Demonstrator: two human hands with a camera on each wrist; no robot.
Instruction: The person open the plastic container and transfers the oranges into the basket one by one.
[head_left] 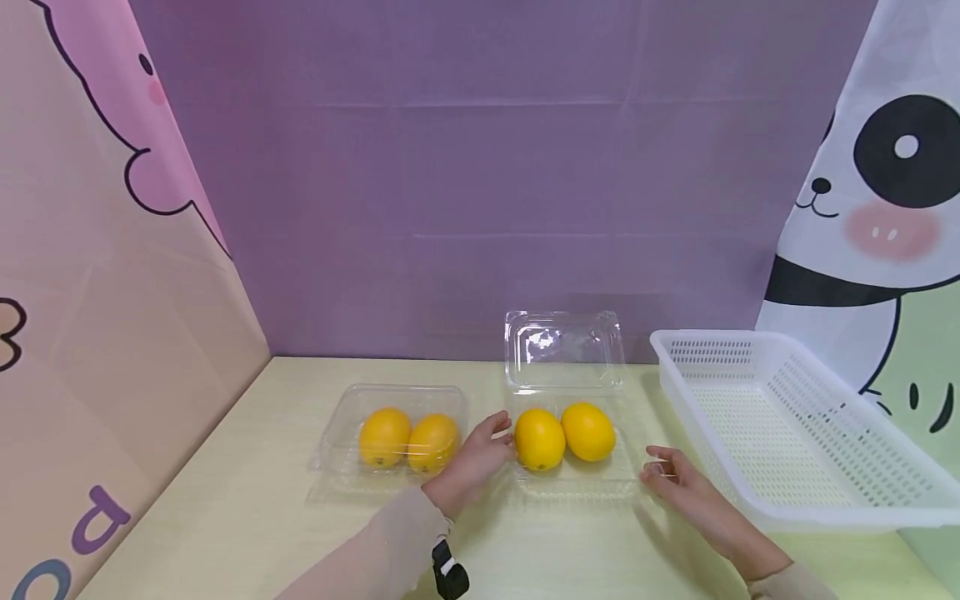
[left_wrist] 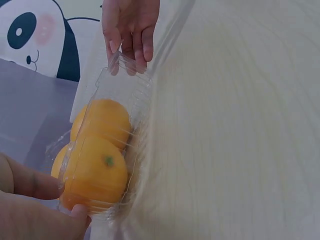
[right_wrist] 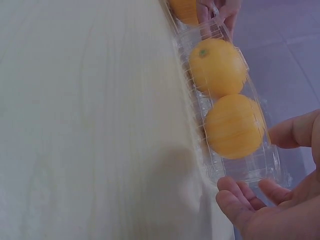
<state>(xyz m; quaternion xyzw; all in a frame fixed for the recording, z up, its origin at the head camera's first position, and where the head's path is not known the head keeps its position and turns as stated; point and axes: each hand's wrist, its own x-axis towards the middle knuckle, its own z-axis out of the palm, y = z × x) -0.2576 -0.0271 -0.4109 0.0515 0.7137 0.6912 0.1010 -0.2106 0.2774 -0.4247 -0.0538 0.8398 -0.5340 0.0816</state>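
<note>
A clear plastic clamshell container (head_left: 577, 485) lies with its lid (head_left: 564, 354) raised at the back. Inside it are two oranges, a left orange (head_left: 539, 439) and a right orange (head_left: 588, 432). My left hand (head_left: 483, 454) holds the container's left edge; in the left wrist view its thumb and finger are at the rim, beside the nearer orange (left_wrist: 97, 172). At the opposite end, my right hand (head_left: 686, 492) has its fingers curled about the edge. The right wrist view shows these fingers (right_wrist: 237, 197) right at the container's corner.
To the left stands another clear container (head_left: 341, 433) with its lid down and two oranges (head_left: 386, 437) inside. A white perforated basket (head_left: 817, 500) sits at the right of the pale wooden table (head_left: 225, 500). Purple cloth (head_left: 450, 208) hangs behind.
</note>
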